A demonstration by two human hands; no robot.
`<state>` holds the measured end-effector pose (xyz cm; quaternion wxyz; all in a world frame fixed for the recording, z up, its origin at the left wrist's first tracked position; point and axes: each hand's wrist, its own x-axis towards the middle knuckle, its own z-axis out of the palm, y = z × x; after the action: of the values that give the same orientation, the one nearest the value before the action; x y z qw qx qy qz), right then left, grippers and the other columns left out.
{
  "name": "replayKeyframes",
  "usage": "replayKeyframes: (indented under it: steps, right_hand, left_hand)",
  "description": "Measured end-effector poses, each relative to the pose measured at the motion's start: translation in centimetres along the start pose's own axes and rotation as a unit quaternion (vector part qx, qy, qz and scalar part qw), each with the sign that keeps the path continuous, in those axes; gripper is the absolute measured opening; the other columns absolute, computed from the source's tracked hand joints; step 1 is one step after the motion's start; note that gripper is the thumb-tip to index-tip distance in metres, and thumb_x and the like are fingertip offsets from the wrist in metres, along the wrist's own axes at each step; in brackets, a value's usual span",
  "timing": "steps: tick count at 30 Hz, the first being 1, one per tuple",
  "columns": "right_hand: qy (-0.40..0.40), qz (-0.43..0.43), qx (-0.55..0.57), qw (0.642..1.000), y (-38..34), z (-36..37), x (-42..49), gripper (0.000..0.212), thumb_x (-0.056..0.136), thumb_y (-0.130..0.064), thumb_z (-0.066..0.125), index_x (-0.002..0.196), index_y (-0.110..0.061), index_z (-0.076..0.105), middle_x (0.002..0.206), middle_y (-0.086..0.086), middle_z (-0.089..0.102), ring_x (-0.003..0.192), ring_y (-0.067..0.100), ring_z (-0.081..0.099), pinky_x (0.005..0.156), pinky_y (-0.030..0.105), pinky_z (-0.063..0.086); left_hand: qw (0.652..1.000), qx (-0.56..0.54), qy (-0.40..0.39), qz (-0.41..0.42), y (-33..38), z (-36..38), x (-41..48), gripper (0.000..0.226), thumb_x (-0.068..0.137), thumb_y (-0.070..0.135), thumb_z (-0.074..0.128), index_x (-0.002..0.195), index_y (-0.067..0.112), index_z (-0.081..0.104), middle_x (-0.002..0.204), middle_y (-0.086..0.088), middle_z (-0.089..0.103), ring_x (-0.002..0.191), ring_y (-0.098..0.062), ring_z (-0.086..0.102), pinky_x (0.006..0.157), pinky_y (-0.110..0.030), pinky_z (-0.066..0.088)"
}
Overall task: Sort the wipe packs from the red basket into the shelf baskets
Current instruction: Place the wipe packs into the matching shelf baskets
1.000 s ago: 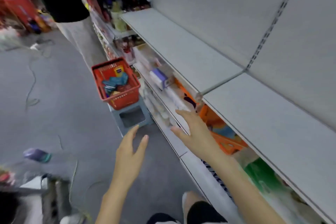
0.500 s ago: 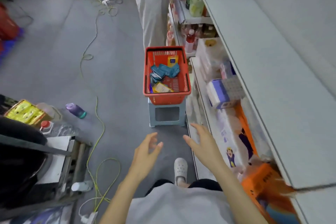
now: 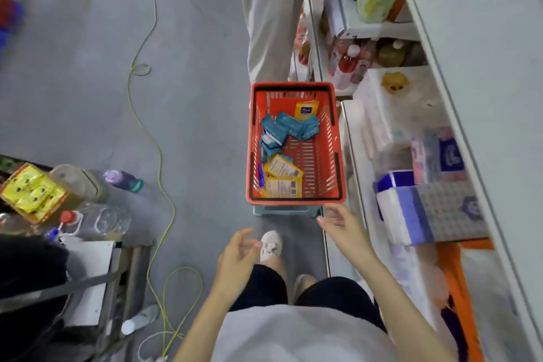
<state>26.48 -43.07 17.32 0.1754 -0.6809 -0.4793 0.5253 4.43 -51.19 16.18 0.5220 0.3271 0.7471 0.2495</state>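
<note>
So the red basket [image 3: 293, 200] sits on a little grey stool [image 3: 285, 211] in the aisle. Inside it, the teal wipe packs [image 3: 289, 126] are bunched toward the far left of the basket and the yellow packs [image 3: 283, 178] lie in its near-left corner. The right hand [image 3: 345, 231] is just off the basket's near right corner, fingers relaxed, holding nothing. The left hand [image 3: 236, 257] hangs nearer than the basket, loosely curled, also empty. A white shelf [image 3: 470, 67] runs right of the basket, and someone's pale trousers [image 3: 270, 9] are just beyond it.
</note>
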Motion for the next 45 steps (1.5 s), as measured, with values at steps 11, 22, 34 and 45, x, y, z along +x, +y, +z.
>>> replayKeyframes:
  steps: [11,22,34,45]
  right_hand:
    - [-0.025,0.084,0.037,0.996,2.7,4.9,18.9,0.03,0.086,-0.025,0.068,0.113,-0.027,0.055,0.102,-0.011,0.059,0.095,0.004,0.059,0.071,0.014,0.045]
    - [-0.031,0.116,0.173,0.978,8.9,10.1,34.2,0.025,0.085,-0.022,0.069,0.108,-0.027,0.061,0.101,-0.005,0.069,0.087,0.005,0.067,0.068,0.015,0.047]
    - [-0.072,0.167,0.393,0.902,7.3,13.4,45.3,0.016,0.091,-0.026,0.062,0.105,-0.018,0.063,0.093,-0.004,0.074,0.089,0.008,0.07,0.069,0.02,0.054]
    - [-0.032,0.251,0.337,0.907,4.7,16.2,48.8,0.046,0.072,-0.043,0.079,0.109,-0.022,0.062,0.106,0.0,0.07,0.094,0.017,0.068,0.073,0.032,0.057]
  left_hand:
    - [0.999,0.01,-0.032,0.012,5.7,1.1,21.9,0.023,0.09,0.017,0.061,0.107,0.031,0.054,0.102,0.003,0.065,0.095,-0.02,0.062,0.088,-0.037,0.051]
    - [0.999,0.003,0.015,0.04,3.7,8.3,33.2,0.052,0.093,0.032,0.056,0.14,0.031,0.034,0.115,0.022,0.059,0.102,0.002,0.062,0.079,-0.013,0.053]
    - [0.98,-0.139,0.082,-0.115,0.9,12.1,37.0,0.051,0.091,0.039,0.055,0.139,0.038,0.037,0.083,0.042,0.056,0.078,0.027,0.053,0.068,-0.004,0.046]
    - [0.938,-0.229,0.161,-0.205,1.0,14.5,41.7,0.052,0.078,0.061,0.059,0.123,0.034,0.057,0.106,0.016,0.065,0.108,-0.015,0.061,0.099,-0.04,0.047]
